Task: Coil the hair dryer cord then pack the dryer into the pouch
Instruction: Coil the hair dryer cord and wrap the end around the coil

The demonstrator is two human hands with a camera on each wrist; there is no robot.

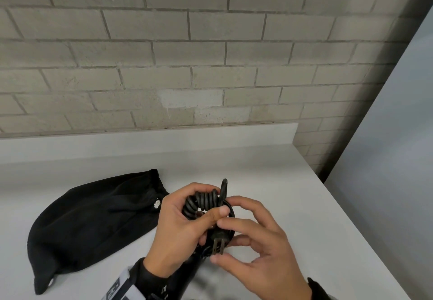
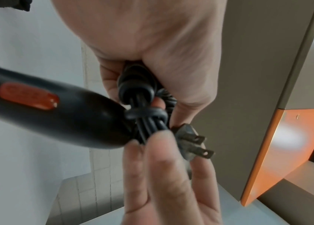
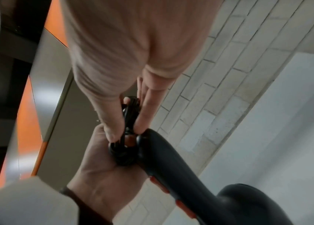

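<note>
Black pouch [image 1: 93, 217] lay on the counter [image 1: 293, 206] just left of your hands, its gathered mouth toward the wall, nearest your left hand [image 1: 178, 231]. That hand was wrapped around the coiled cord [image 1: 203, 202]. Your right hand [image 1: 257, 248] pinched the plug [image 2: 189, 146] end. The dryer [image 2: 59, 115] hung below them, handle up.

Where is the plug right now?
In the head view the plug sits low centre, between left hand and right hand, below the coiled cord.
</note>
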